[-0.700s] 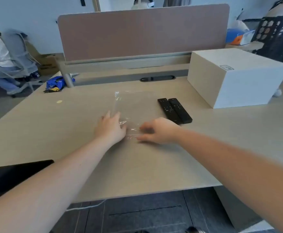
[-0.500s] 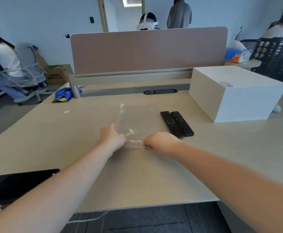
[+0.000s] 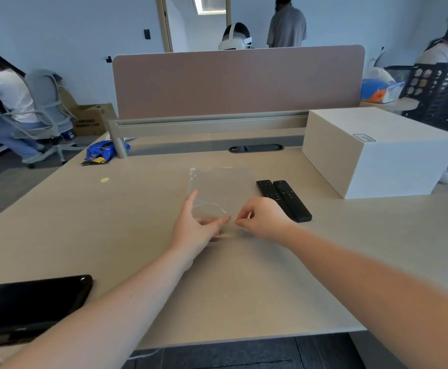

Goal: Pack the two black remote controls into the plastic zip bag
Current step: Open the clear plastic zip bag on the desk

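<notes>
Half a second before, both hands lay low on the near end of the bag, with the right hand curled like a fist. Now the left hand was spread wider, its fingers reaching up along the left side of the bag and its thumb pointing right across the near end. The right hand had lifted a little and pinched the near edge of the bag between thumb and finger. The two hands were close, but I could not tell if they touched.

The bag was clear and flat on the desk, near the middle. Nothing was in it. I could not tell if its mouth was open.

The two remotes lay side by side, touching, just right of the bag and just behind the right hand. They had not moved. No hand touched them.

A white box stood on the desk near the far right corner, close to the remotes. It was shut, so what was inside could not be seen. A black phone lay at the near left edge.
</notes>
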A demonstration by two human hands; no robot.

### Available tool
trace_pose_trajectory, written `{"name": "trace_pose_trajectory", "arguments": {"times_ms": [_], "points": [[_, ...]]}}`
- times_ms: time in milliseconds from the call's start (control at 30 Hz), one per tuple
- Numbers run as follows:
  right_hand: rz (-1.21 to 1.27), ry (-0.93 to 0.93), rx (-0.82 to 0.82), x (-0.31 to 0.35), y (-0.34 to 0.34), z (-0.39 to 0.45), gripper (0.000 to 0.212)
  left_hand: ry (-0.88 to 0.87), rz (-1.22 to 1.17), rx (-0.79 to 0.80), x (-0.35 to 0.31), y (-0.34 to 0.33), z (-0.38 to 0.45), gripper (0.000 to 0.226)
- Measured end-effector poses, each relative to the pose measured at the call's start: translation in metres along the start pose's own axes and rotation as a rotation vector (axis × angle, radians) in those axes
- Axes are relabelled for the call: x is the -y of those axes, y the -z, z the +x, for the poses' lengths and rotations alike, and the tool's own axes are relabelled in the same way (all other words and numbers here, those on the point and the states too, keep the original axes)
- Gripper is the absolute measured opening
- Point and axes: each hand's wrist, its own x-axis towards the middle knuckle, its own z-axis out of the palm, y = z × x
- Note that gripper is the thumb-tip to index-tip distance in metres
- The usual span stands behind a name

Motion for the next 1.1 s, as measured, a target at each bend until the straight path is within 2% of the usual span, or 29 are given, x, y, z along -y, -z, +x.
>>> {"name": "trace_pose_trajectory", "arguments": {"times_ms": [200,267,333,400,433,567,833,933,1100], "points": [[0.086,-0.051,-0.007,0.001,-0.001,0.0,0.013,0.104,-0.159,-0.202,0.003,-0.018,-0.002,0.114],[0.115,-0.058,-0.031,0.0,0.0,0.001,0.012,0.162,-0.164,-0.273,0.002,-0.023,-0.003,0.114],[0.129,-0.059,-0.049,-0.001,0.0,0.003,0.012,0.219,-0.203,-0.251,-0.001,-0.026,-0.001,0.089],[0.119,-0.051,-0.043,-0.002,0.0,0.004,0.012,0.225,-0.165,-0.119,-0.005,-0.028,-0.002,0.042],[0.112,-0.048,-0.031,-0.001,0.0,0.005,0.013,0.208,-0.133,-0.057,-0.006,-0.028,-0.003,0.028],[0.139,-0.043,0.039,0.0,-0.002,0.005,0.012,0.157,-0.123,0.0,0.001,-0.029,0.003,0.01],[0.139,-0.058,0.041,-0.001,-0.006,0.006,0.014,0.093,-0.016,0.051,0.004,-0.026,0.011,0.023],[0.018,0.029,0.068,0.0,-0.01,0.008,0.01,0.116,0.016,0.065,0.004,-0.026,0.013,0.025],[-0.099,0.123,0.101,-0.001,-0.007,0.012,0.021,0.124,0.046,0.121,0.004,-0.023,0.014,0.027]]}}
